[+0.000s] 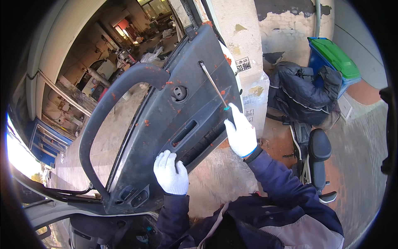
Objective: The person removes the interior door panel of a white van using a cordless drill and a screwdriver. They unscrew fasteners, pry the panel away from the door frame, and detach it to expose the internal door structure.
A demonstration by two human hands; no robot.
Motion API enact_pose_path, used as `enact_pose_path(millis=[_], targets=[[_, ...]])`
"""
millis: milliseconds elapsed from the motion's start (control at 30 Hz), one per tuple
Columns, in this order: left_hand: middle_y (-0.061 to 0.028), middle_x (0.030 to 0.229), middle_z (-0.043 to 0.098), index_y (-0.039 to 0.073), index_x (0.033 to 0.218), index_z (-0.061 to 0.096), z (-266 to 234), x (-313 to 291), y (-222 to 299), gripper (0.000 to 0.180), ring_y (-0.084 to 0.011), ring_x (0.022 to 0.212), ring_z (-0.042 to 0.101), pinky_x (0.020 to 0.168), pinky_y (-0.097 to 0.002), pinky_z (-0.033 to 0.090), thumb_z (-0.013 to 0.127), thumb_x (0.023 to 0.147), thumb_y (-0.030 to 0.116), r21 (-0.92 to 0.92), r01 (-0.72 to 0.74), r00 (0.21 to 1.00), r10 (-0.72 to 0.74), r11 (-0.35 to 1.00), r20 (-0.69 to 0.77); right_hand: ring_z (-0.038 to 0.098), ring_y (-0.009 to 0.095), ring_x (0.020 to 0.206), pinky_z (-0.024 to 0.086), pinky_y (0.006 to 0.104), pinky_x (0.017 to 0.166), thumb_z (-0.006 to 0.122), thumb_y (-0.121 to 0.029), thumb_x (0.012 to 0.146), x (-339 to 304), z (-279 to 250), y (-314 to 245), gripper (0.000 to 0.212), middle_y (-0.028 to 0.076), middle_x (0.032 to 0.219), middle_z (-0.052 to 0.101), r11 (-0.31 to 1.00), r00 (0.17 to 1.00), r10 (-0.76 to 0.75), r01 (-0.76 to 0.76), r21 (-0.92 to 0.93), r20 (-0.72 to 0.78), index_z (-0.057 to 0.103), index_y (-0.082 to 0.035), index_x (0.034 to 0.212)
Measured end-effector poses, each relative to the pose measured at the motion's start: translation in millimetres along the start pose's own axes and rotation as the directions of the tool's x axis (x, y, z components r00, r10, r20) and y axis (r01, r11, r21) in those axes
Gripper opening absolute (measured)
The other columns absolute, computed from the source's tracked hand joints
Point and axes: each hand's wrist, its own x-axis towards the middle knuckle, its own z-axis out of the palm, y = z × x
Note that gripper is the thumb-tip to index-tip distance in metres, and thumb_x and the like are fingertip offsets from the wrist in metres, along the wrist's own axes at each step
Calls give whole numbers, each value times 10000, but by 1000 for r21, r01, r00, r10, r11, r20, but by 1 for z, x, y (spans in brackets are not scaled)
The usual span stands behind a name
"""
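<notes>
A dark grey car door panel [159,120], marked with reddish-brown specks, stretches diagonally across the middle. My right hand [241,132], in a white knit glove, is closed round the handle of a screwdriver [214,88]. Its long metal shaft slants up and left, with the tip at a small dark hole in the upper part of the panel. The glove hides most of the handle; a green part shows at its front. My left hand [171,172], gloved the same way, lies against the panel beside the door pocket [204,143], thumb apart from the fingers.
A curved grey window frame [93,112] arches left of the panel. Behind the door stands a worn pale pillar [248,54]. To the right are a parked scooter [318,159], a dark padded cover [294,89] and a blue bin with a green lid [333,56]. A cluttered workshop lies beyond.
</notes>
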Motion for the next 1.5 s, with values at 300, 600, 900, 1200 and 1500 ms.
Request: enact_pose_path(millis=[300, 600, 900, 1200, 1500], targets=[[-179, 1309, 757, 30, 1187, 760, 0, -1, -7, 372, -424, 1278, 680, 1160, -544, 504, 806, 822, -18, 35, -36, 999, 35, 999, 35, 773, 415, 1129, 613, 451, 966, 763, -231, 1045, 11, -17, 13, 493, 257, 1284, 765, 998, 998, 37, -39, 51, 44, 672, -34, 1487], [-137, 1206, 742, 56, 1109, 744, 8, 19, 5, 308, -378, 1170, 706, 1042, -499, 534, 863, 827, 16, 11, -11, 1000, 11, 1000, 2, 766, 220, 853, 617, 367, 791, 842, -250, 1007, -3, 37, -48, 411, 128, 1034, 788, 750, 897, 408, -436, 497, 171, 710, -12, 1315], [-195, 1315, 748, 14, 1210, 742, 1, 14, 8, 368, -433, 1285, 672, 1171, -542, 498, 836, 855, 39, -1, 53, 995, -53, 999, 80, 787, 279, 1040, 611, 383, 944, 838, -188, 999, 3, 45, -50, 366, 156, 1175, 792, 983, 995, 93, -98, 156, 37, 752, -28, 1316], [-225, 1330, 739, -1, 1211, 746, -7, 19, 11, 374, -450, 1308, 666, 1217, -574, 474, 831, 853, 63, -40, 53, 991, -48, 998, 123, 791, 341, 945, 627, 415, 861, 854, -225, 973, 14, 38, -57, 323, 178, 1078, 784, 1000, 997, 3, -4, 22, 81, 810, -13, 1213], [-197, 1297, 760, 24, 1237, 760, -25, -5, 25, 411, -423, 1240, 711, 1131, -543, 552, 829, 833, 59, -223, 101, 992, -115, 969, -47, 790, 322, 982, 603, 416, 912, 810, -225, 1034, 10, 47, -42, 276, 185, 1096, 812, 997, 995, 71, -71, -3, 68, 785, -13, 1207]])
